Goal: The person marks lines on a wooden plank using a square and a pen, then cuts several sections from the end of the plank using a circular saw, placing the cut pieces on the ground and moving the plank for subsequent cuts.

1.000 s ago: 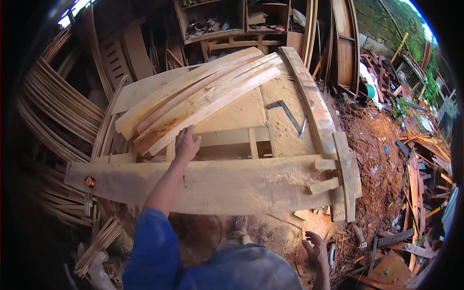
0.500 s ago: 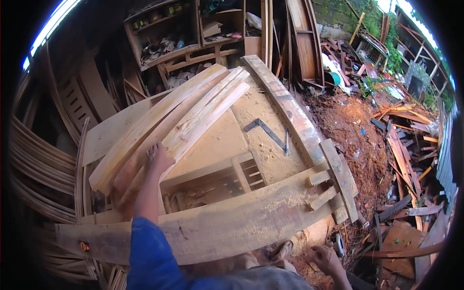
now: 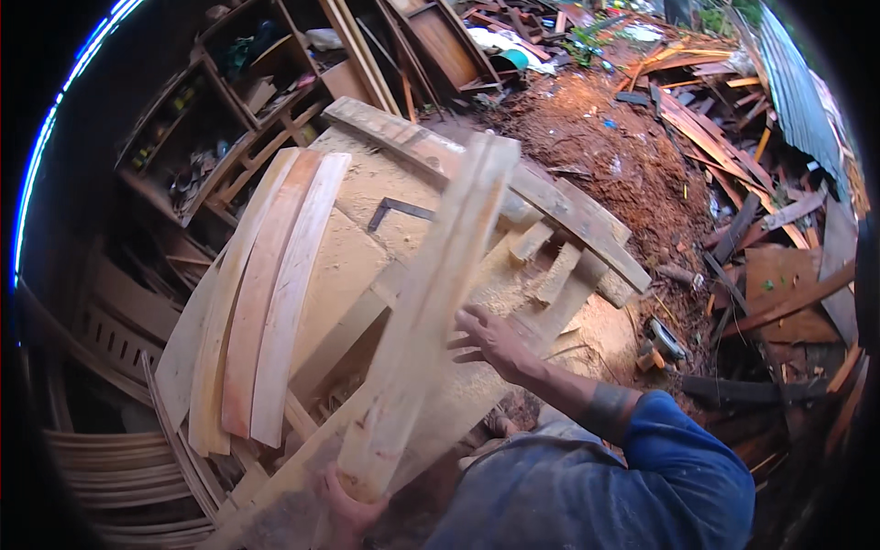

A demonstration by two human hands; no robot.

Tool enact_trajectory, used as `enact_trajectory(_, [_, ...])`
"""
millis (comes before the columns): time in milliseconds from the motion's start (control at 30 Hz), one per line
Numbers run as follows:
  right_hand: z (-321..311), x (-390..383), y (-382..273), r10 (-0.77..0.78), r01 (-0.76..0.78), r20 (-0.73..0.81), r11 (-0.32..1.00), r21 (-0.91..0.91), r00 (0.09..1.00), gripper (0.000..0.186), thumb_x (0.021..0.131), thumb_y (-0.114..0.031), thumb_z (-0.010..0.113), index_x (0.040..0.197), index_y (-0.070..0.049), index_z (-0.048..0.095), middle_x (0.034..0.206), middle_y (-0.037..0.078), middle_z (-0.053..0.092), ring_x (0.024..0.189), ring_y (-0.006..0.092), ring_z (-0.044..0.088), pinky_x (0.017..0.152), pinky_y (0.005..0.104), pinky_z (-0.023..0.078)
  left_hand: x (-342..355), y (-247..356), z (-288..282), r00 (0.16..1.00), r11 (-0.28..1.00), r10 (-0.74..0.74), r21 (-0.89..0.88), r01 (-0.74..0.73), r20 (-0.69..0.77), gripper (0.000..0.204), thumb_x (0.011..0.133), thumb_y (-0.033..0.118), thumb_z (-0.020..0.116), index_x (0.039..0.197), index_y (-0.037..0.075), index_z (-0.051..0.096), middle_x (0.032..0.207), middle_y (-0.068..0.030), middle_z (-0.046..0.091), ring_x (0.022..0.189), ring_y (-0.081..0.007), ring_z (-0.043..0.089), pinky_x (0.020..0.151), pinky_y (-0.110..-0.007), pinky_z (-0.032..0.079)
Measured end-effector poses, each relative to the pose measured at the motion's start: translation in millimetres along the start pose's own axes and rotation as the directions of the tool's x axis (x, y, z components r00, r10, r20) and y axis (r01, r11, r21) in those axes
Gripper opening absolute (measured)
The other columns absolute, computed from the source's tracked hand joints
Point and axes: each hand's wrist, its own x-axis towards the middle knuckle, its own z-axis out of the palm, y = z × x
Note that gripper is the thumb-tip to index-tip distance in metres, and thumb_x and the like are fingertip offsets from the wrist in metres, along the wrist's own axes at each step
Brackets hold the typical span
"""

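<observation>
L hand is wrapped round the near end of a long, pale-yellow wooden plank, thumb one side, fingers the other. R hand is spread wide, fingers apart, at the plank's right edge approx. midway up; can't tell if it's touching. Plank slants up and away over the wide, sawdust-dusted wooden board at the bench's near side; blurred, so unclear whether the far end is resting on anything.

L of it, three curved planks lie side by side: yellowish, reddish-brown, pinkish-white. Dark metal L-shaped square lies on the sawdusty top btwn those and the held plank.

Step in hand, prob.: handling/turning this one plank, apart from the other 3. Next move calls for R hand to close on the edge for a 2-hand grip, w/ the far end kept clear of the square.
</observation>
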Motion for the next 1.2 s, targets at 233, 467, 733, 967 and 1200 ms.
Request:
enact_trajectory(233, [-72, -33, 33, -0.113, 0.156, -0.294, 0.98, 0.126, 0.949, 0.048, 0.101, -0.038, 0.067, 0.129, 0.001, 0.062, 0.112, 0.014, 0.071, 0.099, 0.0255, 0.073, 0.078, 0.0403, 0.064, 44, 4, 36, 0.971, 0.964, 0.19, 0.159, -0.212, 0.147, 0.108, 0.052, 0.043, 0.095, 0.14, 0.007, 0.045, 0.127, -0.023, 0.054, 0.123, -0.0432, 0.048, 0.111, -0.057, 0.035])
enact_trajectory(467, [-120, 50, 25, -0.1, 0.078, -0.329, 0.994, -0.078, 0.939, 0.058, 0.102, -0.052, 0.059, 0.121, 0.002, 0.069, 0.11, 0.013, 0.072, 0.097, 0.0238, 0.072, 0.075, 0.036, 0.061, 117, 11, 90, 0.959, 0.956, 0.163, 0.202, -0.211, 0.23, 0.112, 0.053, 0.038, 0.097, 0.145, 0.007, 0.04, 0.134, -0.019, 0.05, 0.131, -0.0427, 0.044, 0.114, -0.056, 0.035])
enact_trajectory(733, [-179, -53, -4, 0.172, -0.155, 0.072, 0.967, -0.205, 0.982, 0.068, 0.104, -0.057, 0.054, 0.125, 0.008, 0.061, 0.098, 0.019, 0.074, 0.082, 0.0281, 0.077, 0.066, 0.0365, 0.064, 128, 73, 83, 0.942, 0.926, 0.144, 0.293, -0.236, 0.304, 0.115, 0.066, 0.038, 0.093, 0.156, 0.005, 0.03, 0.142, -0.024, 0.044, 0.136, -0.0451, 0.04, 0.117, -0.056, 0.032])
enact_trajectory(967, [-420, -191, 181, 0.49, -0.517, -0.24, 0.854, -0.06, 0.838, 0.056, 0.103, -0.05, 0.06, 0.112, 0.005, 0.066, 0.096, 0.018, 0.077, 0.078, 0.0272, 0.076, 0.067, 0.0382, 0.063, 208, 319, 197, 0.855, 0.854, 0.519, 0.029, -0.519, -0.002, 0.078, 0.092, 0.026, 0.074, 0.156, 0.0, 0.037, 0.152, -0.0316, 0.037, 0.142, -0.0496, 0.036, 0.118, -0.055, 0.03])
enact_trajectory(1200, [-684, -232, 289, 0.51, -0.687, -0.508, 0.68, -0.256, 0.694, 0.048, 0.099, -0.045, 0.063, 0.107, 0.0, 0.076, 0.087, 0.021, 0.077, 0.09, 0.0303, 0.077, 0.078, 0.0387, 0.06, 342, 469, 363, 0.787, 0.731, 0.617, 0.393, -0.557, -0.031, 0.086, 0.099, 0.052, 0.061, 0.151, -0.013, 0.039, 0.159, -0.0332, 0.036, 0.146, -0.0497, 0.035, 0.124, -0.054, 0.024])
